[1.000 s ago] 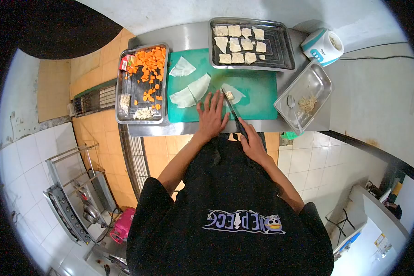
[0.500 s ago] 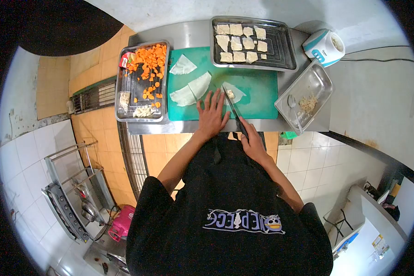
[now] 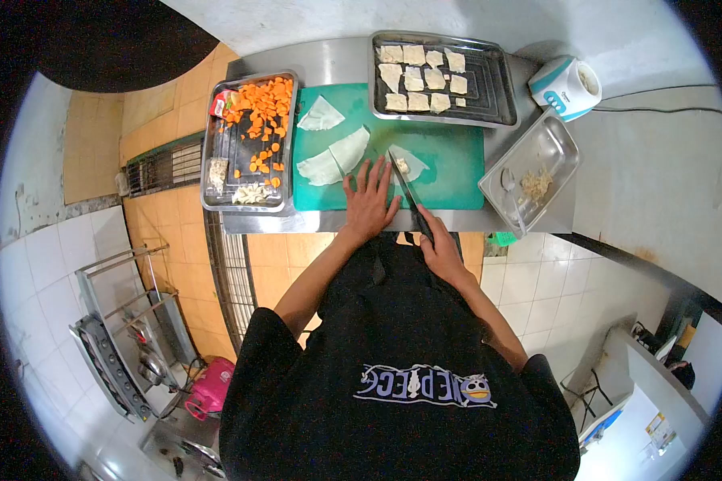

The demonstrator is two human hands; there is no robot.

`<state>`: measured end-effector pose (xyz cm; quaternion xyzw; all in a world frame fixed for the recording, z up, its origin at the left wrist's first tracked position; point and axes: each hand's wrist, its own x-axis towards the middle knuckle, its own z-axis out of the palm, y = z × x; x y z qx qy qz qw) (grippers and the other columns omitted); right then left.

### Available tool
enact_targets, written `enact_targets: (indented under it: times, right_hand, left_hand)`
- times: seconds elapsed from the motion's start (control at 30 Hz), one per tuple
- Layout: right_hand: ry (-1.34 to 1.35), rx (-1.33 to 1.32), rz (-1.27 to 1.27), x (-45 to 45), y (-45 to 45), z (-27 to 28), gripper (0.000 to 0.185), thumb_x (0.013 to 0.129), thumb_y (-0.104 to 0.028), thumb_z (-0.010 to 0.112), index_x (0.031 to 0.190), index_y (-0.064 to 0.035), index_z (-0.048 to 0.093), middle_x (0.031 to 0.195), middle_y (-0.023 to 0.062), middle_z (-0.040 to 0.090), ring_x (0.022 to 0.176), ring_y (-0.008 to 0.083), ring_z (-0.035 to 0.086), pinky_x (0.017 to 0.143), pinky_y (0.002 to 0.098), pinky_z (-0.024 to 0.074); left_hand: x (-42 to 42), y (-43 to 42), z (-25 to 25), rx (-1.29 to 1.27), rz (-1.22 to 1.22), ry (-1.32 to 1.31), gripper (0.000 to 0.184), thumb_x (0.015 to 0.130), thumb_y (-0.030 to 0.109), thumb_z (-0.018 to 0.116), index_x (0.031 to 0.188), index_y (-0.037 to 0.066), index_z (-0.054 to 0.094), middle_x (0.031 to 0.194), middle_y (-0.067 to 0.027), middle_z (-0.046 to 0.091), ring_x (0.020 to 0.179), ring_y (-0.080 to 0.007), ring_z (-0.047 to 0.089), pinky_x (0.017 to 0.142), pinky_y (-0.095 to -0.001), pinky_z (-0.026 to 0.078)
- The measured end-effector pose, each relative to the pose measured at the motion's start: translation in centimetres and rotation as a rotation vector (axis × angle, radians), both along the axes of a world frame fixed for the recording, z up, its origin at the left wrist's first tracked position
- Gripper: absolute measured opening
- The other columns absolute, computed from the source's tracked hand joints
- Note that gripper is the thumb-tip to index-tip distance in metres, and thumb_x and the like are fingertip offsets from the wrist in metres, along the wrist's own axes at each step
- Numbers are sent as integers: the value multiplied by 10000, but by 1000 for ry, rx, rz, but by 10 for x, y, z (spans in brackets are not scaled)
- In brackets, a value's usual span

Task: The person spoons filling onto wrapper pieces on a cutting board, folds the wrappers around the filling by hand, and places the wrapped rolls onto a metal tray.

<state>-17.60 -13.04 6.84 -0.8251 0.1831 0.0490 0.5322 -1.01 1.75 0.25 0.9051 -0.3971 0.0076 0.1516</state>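
Note:
My right hand (image 3: 439,250) grips a knife (image 3: 410,197) by its black handle, with the blade pointing away from me over the green cutting board (image 3: 457,160). The blade lies beside a piece of thin white wrapper (image 3: 414,163) that has a small pale lump of filling (image 3: 402,165) on it. My left hand (image 3: 368,200) rests flat on the board just left of the blade, fingers spread. Left of its fingertips lies a larger half-round wrapper (image 3: 334,158) with a cut through it. Farther back is a triangular wrapper piece (image 3: 321,115).
At the left, a metal tray (image 3: 208,176) holds orange carrot pieces (image 3: 266,100). A dark tray (image 3: 489,104) of pale square pieces stands behind the board. A metal pan (image 3: 565,160) on the right contains a spoon (image 3: 509,183) and crumbly filling (image 3: 536,184). A white-and-blue appliance (image 3: 565,86) stands beyond it.
Both hands and the knife hold almost the same position. The view has shifted very slightly, and the wrappers and trays look unchanged.

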Motion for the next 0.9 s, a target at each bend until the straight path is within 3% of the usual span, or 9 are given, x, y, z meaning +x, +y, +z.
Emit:
enact_targets:
  times: [0.23,0.43,0.47,0.57,0.63,0.67,0.7,0.77,0.9]
  right_hand:
    - [60,323,-40,-3,-13,1,624,993,-44,540,1602,-78,410,1560,242,504,1472,358,473,1220,434,353]
    - [40,308,-150,-9,-29,3,626,996,-90,596,1598,-77,424,1440,213,610,1322,324,594,1132,400,439]
    - [-42,235,-140,-11,-33,-4,637,1006,-63,588,1616,-111,410,1275,132,598,999,192,515,849,313,419]
    - [-78,146,-132,-13,-43,-2,620,1021,-55,580,1617,-112,418,1214,113,635,833,130,604,731,272,519]
    - [-171,-92,-39,-13,-47,2,578,1029,-79,582,1591,-70,448,1403,185,623,1188,252,647,1037,366,501]
    - [-36,104,-90,-15,-50,5,551,1038,-97,579,1574,-42,465,1565,220,524,1476,305,463,1238,417,303]
    - [-46,99,-88,-16,-51,3,551,1038,-97,579,1574,-42,465,1565,220,524,1476,305,463,1238,417,303]
    - [-164,-112,-104,-15,-52,-6,551,1047,-103,581,1581,-46,458,1408,186,626,1201,249,649,1055,369,492]
    - [-100,-69,-130,-17,-61,-29,544,1054,-110,581,1581,-48,461,1203,119,665,851,150,640,767,290,537]
  left_hand:
    - [0,2,-6,40,-2,-28,747,968,484,624,1562,61,460,1679,-110,341,1525,-343,295,1164,-636,210]
    - [6,-1,4,-35,-21,-16,805,952,484,655,1601,86,394,1694,-111,317,1560,-330,243,1183,-610,215]
    - [7,-3,7,-38,-16,-21,805,952,484,655,1601,86,394,1694,-111,317,1560,-330,243,1183,-610,215]
    - [17,-13,15,-26,-117,-113,812,960,496,649,1617,103,379,1719,-78,292,1590,-311,199,1193,-611,208]
    - [20,-17,9,28,-219,-92,835,980,571,599,1644,127,356,1743,-33,279,1615,-308,160,1217,-634,129]
    - [22,-18,6,59,-244,-129,826,986,602,578,1644,150,367,1734,-5,302,1620,-306,149,1224,-640,110]
    - [22,-18,3,55,-242,-139,826,986,602,578,1644,150,367,1734,-5,302,1620,-306,149,1224,-640,110]
    - [25,-17,-3,80,-307,-177,805,994,617,561,1639,169,383,1729,2,314,1620,-306,153,1229,-648,88]
    - [26,-15,2,109,-321,-154,792,997,620,560,1632,177,396,1728,-4,314,1618,-309,159,1233,-648,71]
